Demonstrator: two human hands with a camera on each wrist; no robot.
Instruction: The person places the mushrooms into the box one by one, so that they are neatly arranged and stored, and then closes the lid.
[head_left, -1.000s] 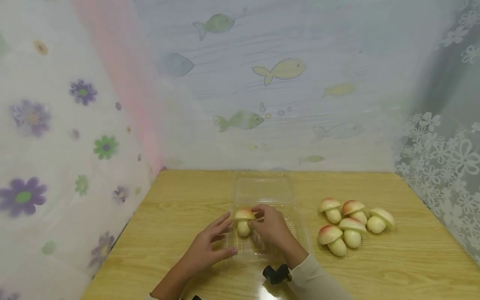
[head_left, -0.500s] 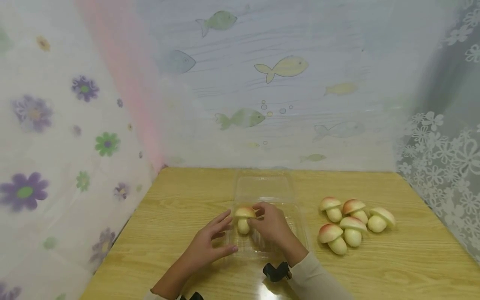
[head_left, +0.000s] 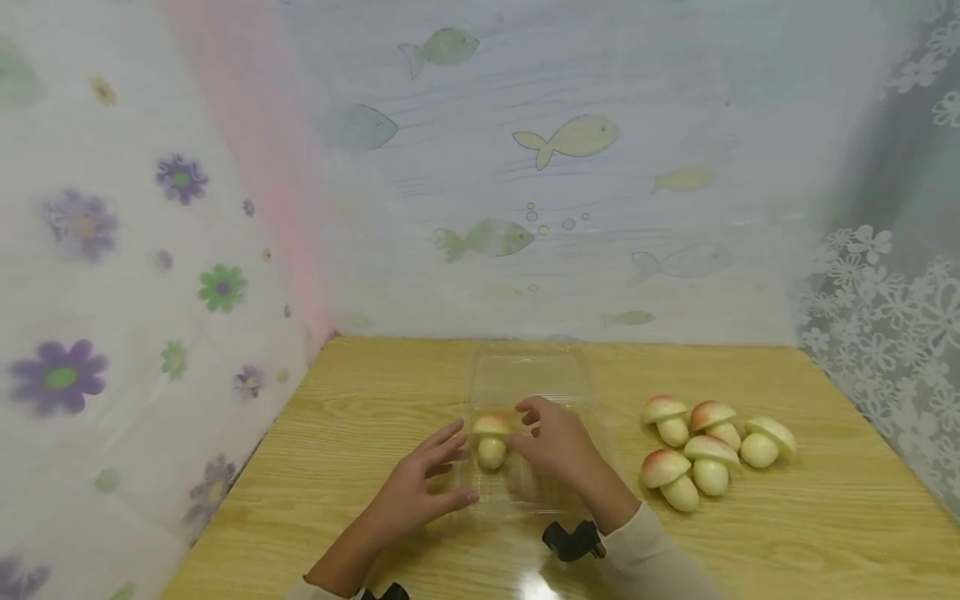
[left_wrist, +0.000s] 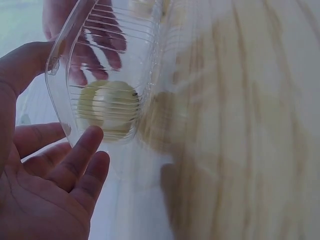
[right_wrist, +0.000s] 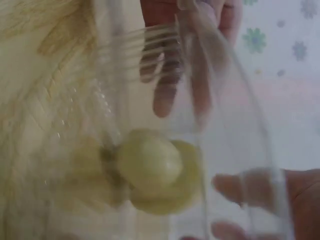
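Observation:
A toy mushroom [head_left: 492, 452] with a yellow cap blushed red and a pale round stem lies at the left side of a clear plastic clamshell box [head_left: 542, 498]. My right hand [head_left: 561, 448] is over the box just right of the mushroom, fingers loosely bent and apart from the cap, thumb close to it. My left hand [head_left: 414, 483] rests by the box's left side with fingers spread. In the left wrist view, the left fingertips [left_wrist: 92, 135] lie at the box's outer wall and rim. Through the wall in the right wrist view the mushroom [right_wrist: 150, 162] shows, blurred.
Several more toy mushrooms [head_left: 711, 467] lie in a cluster on the wooden table [head_left: 360, 400], right of the box. The box's open lid [head_left: 528, 375] lies back toward the fish-patterned curtain [head_left: 487, 275]. A black wrist camera mount [head_left: 572, 542] sits under the right wrist.
My right hand has let go of the mushroom and drawn slightly to the right, its fingers lifting from the cap. The mushroom stays in the box; my left hand keeps its place.

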